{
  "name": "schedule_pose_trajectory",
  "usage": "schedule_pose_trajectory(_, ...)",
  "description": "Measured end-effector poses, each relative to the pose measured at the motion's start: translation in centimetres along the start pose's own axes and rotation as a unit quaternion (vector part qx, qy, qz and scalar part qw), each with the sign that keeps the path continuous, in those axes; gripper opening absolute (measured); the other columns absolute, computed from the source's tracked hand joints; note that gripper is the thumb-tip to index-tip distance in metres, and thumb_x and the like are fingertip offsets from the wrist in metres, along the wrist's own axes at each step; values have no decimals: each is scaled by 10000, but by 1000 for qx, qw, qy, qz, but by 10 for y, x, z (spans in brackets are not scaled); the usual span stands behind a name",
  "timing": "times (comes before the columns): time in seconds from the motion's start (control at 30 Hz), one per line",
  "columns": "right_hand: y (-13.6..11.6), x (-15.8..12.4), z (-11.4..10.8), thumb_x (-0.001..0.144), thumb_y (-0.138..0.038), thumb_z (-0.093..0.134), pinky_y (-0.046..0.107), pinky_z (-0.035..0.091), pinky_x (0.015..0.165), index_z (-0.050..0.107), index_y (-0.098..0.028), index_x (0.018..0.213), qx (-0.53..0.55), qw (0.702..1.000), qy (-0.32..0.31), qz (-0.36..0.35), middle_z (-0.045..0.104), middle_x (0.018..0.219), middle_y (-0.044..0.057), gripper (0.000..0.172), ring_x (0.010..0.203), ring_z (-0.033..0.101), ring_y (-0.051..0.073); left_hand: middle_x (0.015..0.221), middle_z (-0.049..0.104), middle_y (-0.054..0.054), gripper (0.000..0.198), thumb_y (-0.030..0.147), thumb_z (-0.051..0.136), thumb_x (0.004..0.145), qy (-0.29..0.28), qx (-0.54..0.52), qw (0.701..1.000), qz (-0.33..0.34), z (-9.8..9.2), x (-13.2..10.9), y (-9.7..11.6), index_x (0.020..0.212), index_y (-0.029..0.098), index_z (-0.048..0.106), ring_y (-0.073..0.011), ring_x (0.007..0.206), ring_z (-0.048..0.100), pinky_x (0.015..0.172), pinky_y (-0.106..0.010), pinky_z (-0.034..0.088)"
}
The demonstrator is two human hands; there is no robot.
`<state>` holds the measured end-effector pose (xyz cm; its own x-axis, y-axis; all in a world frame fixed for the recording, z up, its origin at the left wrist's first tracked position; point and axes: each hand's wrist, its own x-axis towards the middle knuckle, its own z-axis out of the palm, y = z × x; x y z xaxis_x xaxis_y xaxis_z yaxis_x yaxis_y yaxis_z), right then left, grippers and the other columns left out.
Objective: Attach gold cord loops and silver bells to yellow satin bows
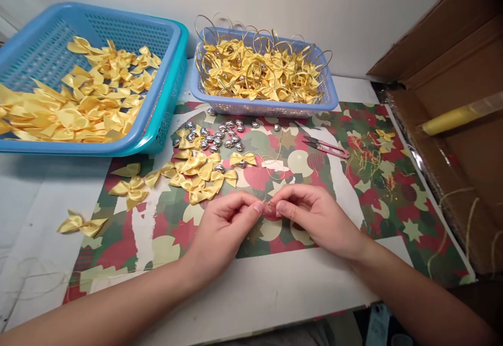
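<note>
Near the front middle of the patterned sheet, my left hand (231,225) and my right hand (310,212) meet with thumbs and forefingers pinched close together. A fine thread barely shows at the fingertips; its ends are hidden. Just beyond the hands lies a loop of thin yellow cord (280,144), beside a yellow satin bow (248,156) with a silver bead (242,164) at its lower edge. More yellow bows (200,170) lie in a loose heap to the left. Several shiny silver beads (228,143) are scattered behind them.
A blue basket (173,68) of yellow bows stands at the back left, nested in a teal one. Another blue basket (267,108) holds bows with gold loops. Pink-handled thread snips (330,148) and cord scraps (367,155) lie right. A cardboard box (448,63) borders the right side.
</note>
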<state>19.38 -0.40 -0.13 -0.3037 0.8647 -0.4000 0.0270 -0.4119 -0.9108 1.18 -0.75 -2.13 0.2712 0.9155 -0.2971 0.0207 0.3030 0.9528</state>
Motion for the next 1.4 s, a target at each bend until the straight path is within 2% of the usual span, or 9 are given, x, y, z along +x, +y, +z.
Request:
schedule_pose_trajectory(0.43, 7, -4, 8, 850, -363, 681, 317, 514, 709, 706, -217, 790, -4, 999, 42, -2, 688, 802, 29, 159, 769, 620, 163, 476, 315, 73, 315, 397, 618, 806, 9, 6, 1000, -28, 5, -1, 2, 586, 194, 521, -75, 437, 251, 410, -207, 191)
schedule_pose_trajectory(0.7, 9, -3, 11, 850, -344, 674, 352, 531, 746, 711, -218, 805, -25, 997, 66, -15, 693, 789, 35, 139, 778, 638, 179, 470, 292, 79, 318, 391, 619, 795, 15, 24, 999, -29, 4, -1, 5, 570, 197, 504, -74, 432, 255, 407, -205, 211)
schedule_pose_trajectory(0.9, 9, -2, 13, 816, -395, 709, 354, 548, 744, 712, -213, 797, -28, 996, 85, -21, 702, 778, 38, 182, 763, 646, 182, 463, 271, 84, 305, 383, 628, 772, 23, 24, 999, -35, 6, -1, 8, 564, 198, 504, -72, 432, 241, 402, -201, 195)
schedule_pose_trajectory(1.4, 10, -3, 14, 825, -337, 690, 376, 531, 776, 701, -215, 796, -22, 996, 83, -16, 700, 804, 41, 126, 791, 632, 190, 462, 294, 80, 318, 387, 595, 802, 16, 29, 999, -30, 7, 1, 8, 567, 197, 495, -72, 435, 249, 402, -195, 206)
